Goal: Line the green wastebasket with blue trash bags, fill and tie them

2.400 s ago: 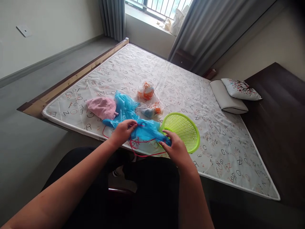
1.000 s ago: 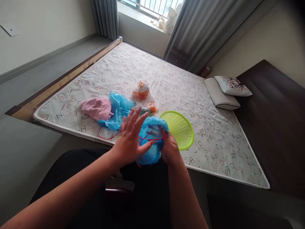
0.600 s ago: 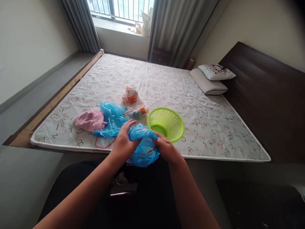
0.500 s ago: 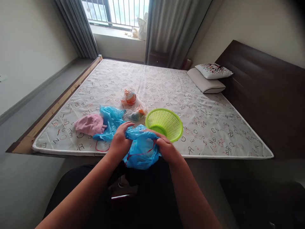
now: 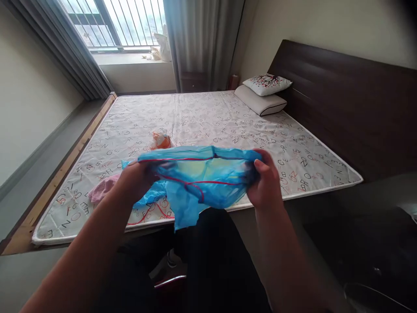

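We hold a blue bag (image 5: 208,189) in the air over the near edge of the mattress (image 5: 202,117), stretched taut between both hands. Its long axis runs left to right, roughly in line with that near edge. The mouth is pulled into a long narrow slot that faces up and toward us, and the bottom hangs down as a loose crumpled flap below the left half.

The bag is thin, glossy plastic film, creased and half see-through. A thin red drawstring (image 5: 182,159) runs along the rim.

Our left hand (image 5: 137,176) is closed on the left end of the rim, fingers curled into the film. Our right hand (image 5: 265,184) is clenched on the right end, thumb on top and the other fingers tucked under the plastic.

The mattress is flat and quilted, white with printed letters. Behind the bag, toward the near left corner, lie:
- a soft pink cloth (image 5: 100,190)
- a second piece of blue plastic (image 5: 150,199), just beside the cloth
- a crinkled clear packet with orange inside (image 5: 161,141), farther in

Two pillows (image 5: 262,93) are stacked at the far right corner against a dark wooden headboard (image 5: 342,95).
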A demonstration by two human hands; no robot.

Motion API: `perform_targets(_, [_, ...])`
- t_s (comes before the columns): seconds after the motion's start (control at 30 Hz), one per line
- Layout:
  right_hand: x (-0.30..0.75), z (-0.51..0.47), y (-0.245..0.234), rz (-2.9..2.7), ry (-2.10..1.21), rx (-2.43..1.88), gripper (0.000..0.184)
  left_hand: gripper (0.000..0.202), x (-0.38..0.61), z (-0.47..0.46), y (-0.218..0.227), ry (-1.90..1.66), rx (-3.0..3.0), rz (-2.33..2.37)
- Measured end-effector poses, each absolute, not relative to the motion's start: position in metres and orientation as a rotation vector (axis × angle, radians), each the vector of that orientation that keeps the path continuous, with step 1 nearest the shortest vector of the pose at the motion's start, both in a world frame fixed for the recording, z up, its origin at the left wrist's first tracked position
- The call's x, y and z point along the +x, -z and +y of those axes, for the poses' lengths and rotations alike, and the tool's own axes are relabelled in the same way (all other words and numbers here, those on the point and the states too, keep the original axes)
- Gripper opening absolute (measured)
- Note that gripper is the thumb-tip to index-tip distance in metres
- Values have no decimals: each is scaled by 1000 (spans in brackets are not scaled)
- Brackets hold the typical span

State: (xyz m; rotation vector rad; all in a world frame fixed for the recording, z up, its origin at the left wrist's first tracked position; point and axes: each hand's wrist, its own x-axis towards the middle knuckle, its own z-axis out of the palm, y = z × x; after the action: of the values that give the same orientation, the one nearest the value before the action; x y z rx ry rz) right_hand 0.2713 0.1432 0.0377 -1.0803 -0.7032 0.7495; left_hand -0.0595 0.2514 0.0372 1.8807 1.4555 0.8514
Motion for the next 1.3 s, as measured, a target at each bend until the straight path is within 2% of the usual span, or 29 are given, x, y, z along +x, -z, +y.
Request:
perform_targets(0.13, [272, 125, -48, -931, 35, -1264, 38, 49, -37, 242, -51, -1160, 2134, 1562])
perform_targets(0.23, [268, 125, -37, -908, 206, -1313, 37, 45, -12, 232, -42, -1229, 2120, 1519])
perform_targets(0.3, [266, 128, -26, -859, 128, -1430, 37, 31, 7, 229, -26, -1052, 2137, 1426])
perform_targets(0.4, [265, 133, -7, -1017, -253, -1683, 35, 22, 32, 231, 3, -663, 2216, 1286])
perform_targets(0.47, [266, 137, 7, -1217, -507, -1777, 33, 22, 43, 235, 21, -480, 2293, 1299])
perform_targets(0.53, [269, 141, 23, -1300, -542, -1812, 32, 31, 49, 242, 35, -400, 2306, 1331])
perform_targets(0.6, [274, 146, 39, -1243, -392, -1834, 34, 36, 50, 250, 42, -464, 2243, 1352])
perform_targets(0.7, [289, 152, 59, -1111, -154, -1840, 43, 33, 45, 267, 44, -704, 2003, 1488])
perform_targets(0.8, [306, 158, 71, -960, -117, -1883, 43, 22, 35, 281, 43, -899, 1364, 1623])
perform_targets(0.9, [320, 164, 81, -670, -518, -1811, 38, 14, 23, 287, 46, -879, 653, 1444])
perform_targets(1.03, [324, 168, 97, -125, -1118, -1315, 23, 16, 10, 282, 61, -855, 312, 1177])
perform_targets(1.17, [325, 163, 118, -68, -1339, -977, 19, 15, 0, 275, 87, -846, 231, 1040])
perform_targets(1.3, [332, 157, 140, -80, -1376, -1040, 27, 12, -12, 274, 113, -908, 256, 1014])
